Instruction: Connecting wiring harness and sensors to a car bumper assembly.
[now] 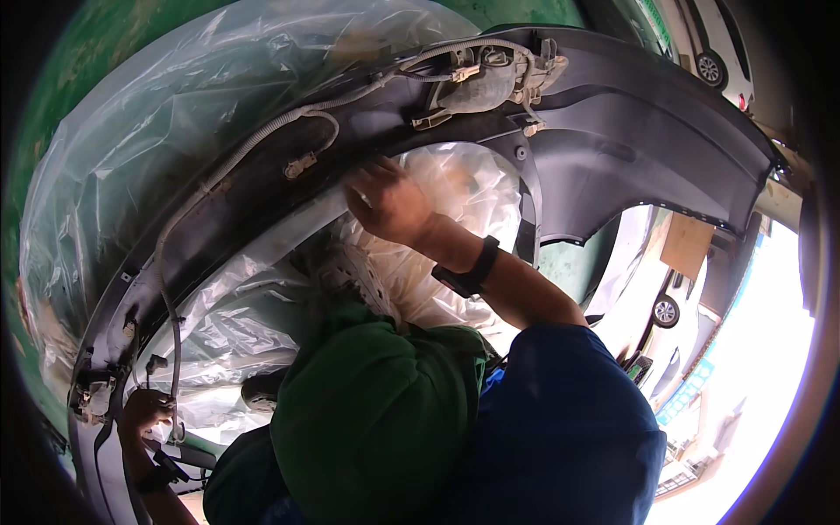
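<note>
The bumper-like panel (376, 114) is a long, curved dark moulding, shown with its ribbed inner side exposed. A wiring harness (300, 113) in grey corrugated conduit follows its length; a short branch ends in a dusty, pale connector (300, 164). A rounded, dirt-coated housing (479, 90) is mounted near the upper right, with the conduit looping around it. The panel lies on a transparent plastic sheet (131, 149) and arches around the person's front.

The middle of the panel is directly beyond the right hand (391, 203), which is at its inner edge — contact cannot be confirmed. The panel's left end is just beside the left hand (144, 413), where the lower run of the harness hangs close to the fingers.

Right forearm: extended forward and to the left, black wristband (477, 269) fitted, fingers loosely bent and slightly apart; grip cannot be determined. Left forearm: raised from the lower edge, fingers curled toward the harness — whether they pinch it cannot be determined.
</note>
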Demonstrator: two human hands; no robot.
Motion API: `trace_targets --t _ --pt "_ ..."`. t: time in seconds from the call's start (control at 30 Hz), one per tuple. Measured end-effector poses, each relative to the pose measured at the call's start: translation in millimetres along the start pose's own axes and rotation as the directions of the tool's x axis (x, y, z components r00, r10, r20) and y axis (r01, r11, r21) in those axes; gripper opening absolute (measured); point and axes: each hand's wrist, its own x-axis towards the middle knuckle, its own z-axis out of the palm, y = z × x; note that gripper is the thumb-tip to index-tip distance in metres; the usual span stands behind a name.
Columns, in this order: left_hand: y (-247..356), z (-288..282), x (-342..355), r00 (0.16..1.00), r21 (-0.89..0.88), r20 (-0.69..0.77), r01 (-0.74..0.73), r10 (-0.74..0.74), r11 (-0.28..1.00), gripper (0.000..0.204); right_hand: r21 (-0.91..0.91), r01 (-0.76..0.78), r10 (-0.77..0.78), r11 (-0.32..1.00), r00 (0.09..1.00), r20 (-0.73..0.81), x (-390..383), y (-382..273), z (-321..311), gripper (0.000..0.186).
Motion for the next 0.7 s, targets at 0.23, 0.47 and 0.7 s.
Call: trace_targets --t 0.23,0.47,0.7 --pt "0.6 -37.3 -49.1 0.904 0.103 -0.427 0.012 0.033 0.995 0.023 0.078 -0.005 -0.008 0.997 0.986 0.166 20.8 0.7 45.3 0.028" --pt "-59.7 -87.6 -117.7 0.443 0.74 -0.662 0.26 0.604 0.62 0.028 0.13 0.067 -0.093 0.989 0.974 0.206 29.6 -3.4 55.3 0.021" --pt "131.7 -93.0 -199.1 0.307 0.625 -0.781 0.375 0.544 0.685 0.021 0.044 0.156 -0.162 0.987 0.954 0.252 25.0 1.4 37.3 0.019"
